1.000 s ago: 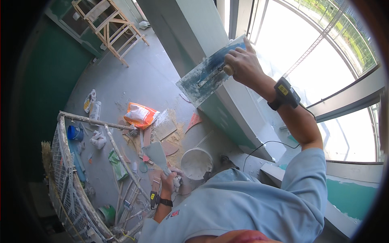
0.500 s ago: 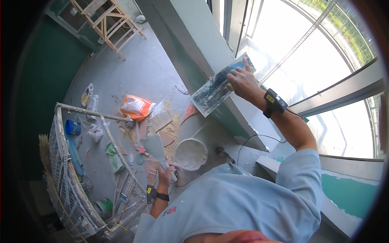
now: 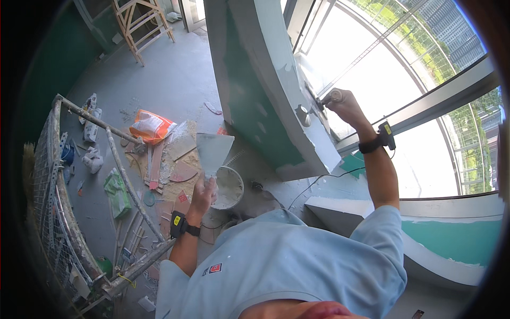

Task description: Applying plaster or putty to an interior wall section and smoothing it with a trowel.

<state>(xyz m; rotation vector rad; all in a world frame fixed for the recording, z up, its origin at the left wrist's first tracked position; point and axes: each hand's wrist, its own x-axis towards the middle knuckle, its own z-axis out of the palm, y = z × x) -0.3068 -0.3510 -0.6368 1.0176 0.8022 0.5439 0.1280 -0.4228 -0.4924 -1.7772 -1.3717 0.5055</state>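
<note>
My right hand (image 3: 346,108) is closed round the handle of a plastering trowel (image 3: 333,96). The trowel is seen nearly edge-on, its blade against the window-side face of the white and green partition wall (image 3: 252,109); the contact itself is mostly hidden. My left hand (image 3: 203,195) grips a wide putty knife (image 3: 214,150) with its pale, broad blade pointing away from me. Just right of the left hand stands a round bucket (image 3: 229,189) of whitish compound. A smear of pale compound (image 3: 303,116) sits on the wall's top near the trowel.
A metal scaffold frame (image 3: 118,170) with mesh stands at the left. Boards and rubble (image 3: 175,170) litter the floor beside an orange-white bag (image 3: 151,126). A wooden ladder (image 3: 139,29) stands far left. Large windows (image 3: 372,80) line the right; a black cable (image 3: 313,183) crosses below.
My right hand has turned the trowel from face-up over the wall to edge-on at its window side. The left hand has raised the putty knife forward. The whole view has shifted.
</note>
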